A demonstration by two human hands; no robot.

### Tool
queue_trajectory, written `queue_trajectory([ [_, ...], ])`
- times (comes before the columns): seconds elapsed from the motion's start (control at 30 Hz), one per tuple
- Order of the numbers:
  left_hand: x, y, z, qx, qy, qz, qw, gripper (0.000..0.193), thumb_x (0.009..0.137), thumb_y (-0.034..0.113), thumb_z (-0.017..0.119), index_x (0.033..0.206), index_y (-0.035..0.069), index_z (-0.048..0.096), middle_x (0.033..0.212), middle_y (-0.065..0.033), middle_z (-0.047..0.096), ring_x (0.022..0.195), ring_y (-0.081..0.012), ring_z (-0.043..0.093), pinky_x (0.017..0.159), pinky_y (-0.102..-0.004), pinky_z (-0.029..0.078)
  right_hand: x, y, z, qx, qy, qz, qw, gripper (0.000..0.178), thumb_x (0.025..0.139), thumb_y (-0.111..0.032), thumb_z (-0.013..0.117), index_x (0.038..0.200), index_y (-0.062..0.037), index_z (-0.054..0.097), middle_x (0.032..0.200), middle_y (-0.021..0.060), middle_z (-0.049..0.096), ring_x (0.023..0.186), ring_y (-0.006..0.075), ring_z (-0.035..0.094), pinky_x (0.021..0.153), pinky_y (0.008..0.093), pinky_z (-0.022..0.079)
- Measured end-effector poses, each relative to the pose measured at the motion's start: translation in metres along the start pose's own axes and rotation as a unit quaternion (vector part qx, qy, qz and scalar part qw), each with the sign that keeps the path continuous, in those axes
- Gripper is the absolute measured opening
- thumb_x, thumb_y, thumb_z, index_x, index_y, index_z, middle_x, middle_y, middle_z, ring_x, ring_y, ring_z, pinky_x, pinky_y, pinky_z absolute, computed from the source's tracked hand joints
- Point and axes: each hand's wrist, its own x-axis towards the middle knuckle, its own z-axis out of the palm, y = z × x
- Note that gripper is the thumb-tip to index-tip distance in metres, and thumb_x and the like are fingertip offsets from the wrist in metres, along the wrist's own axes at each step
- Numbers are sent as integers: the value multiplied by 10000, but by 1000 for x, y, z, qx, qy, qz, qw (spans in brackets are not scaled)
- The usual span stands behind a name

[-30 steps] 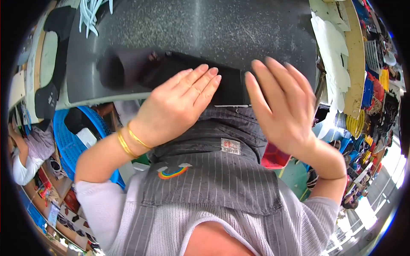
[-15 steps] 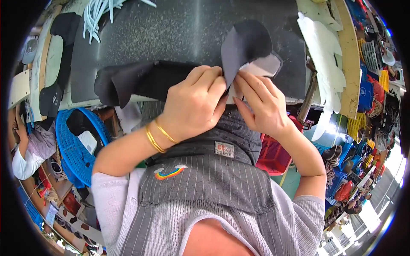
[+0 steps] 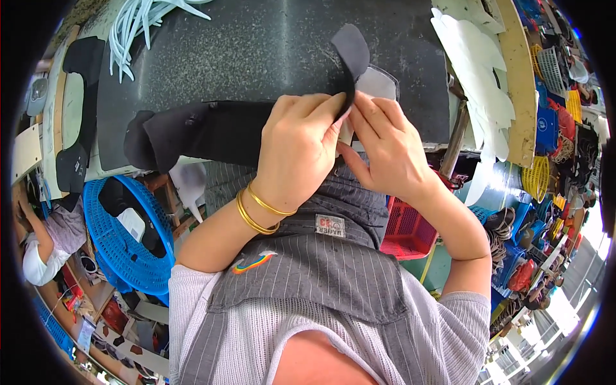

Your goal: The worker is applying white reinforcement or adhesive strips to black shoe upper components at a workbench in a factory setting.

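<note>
Pile of pale blue strips (image 3: 138,29) sitting at the far left of the counter (image 3: 250,64), and a fanned stack of white cut pieces (image 3: 471,83) along the right edge. Down low there's a big blue basket (image 3: 125,262) on the left with dark and white bits inside, plus a red basket (image 3: 401,242) below the counter. Way off right you've got a yellow basket (image 3: 536,178), and someone's white sleeve (image 3: 38,266) pokes in at far left.
</note>
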Motion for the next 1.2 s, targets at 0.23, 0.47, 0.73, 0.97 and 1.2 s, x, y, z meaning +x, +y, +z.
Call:
queue_trajectory([
  [0.23,-19,2,8,184,-29,154,970,403,719,60,661,1105,-57,666,1136,-150,677,901,-261,603,748,-331,506,15,37,-32,557,-36,380,738,348,949,-292,573,987,41,664,901,43,670,795,93,583,772,270,468],
  [0.47,-21,-3,9,152,-55,135,978,374,778,92,613,1127,-35,661,1255,-132,627,962,-244,557,765,-334,480,55,47,-27,332,-137,371,856,191,885,-157,684,893,34,679,865,31,680,838,56,586,721,220,464],
  [0.73,-20,0,15,211,-50,126,968,391,802,114,608,1172,-4,651,1306,-99,590,950,-221,526,692,-310,426,67,41,-30,157,-166,251,940,310,750,-239,738,910,23,690,826,186,691,771,317,691,713,357,535],
  [0.97,-21,1,21,219,-66,135,964,389,805,82,596,1178,-16,648,1280,-119,595,937,-222,526,637,-293,413,72,39,-26,128,-190,268,936,224,786,-168,713,877,33,677,765,141,676,689,190,633,669,317,493],
  [1.2,-19,1,19,218,-85,156,959,412,799,61,587,1191,-55,630,1314,-162,578,934,-216,535,652,-289,435,61,48,-15,14,-73,33,997,133,811,-147,702,829,-45,618,791,104,654,739,323,648,665,381,515],
])
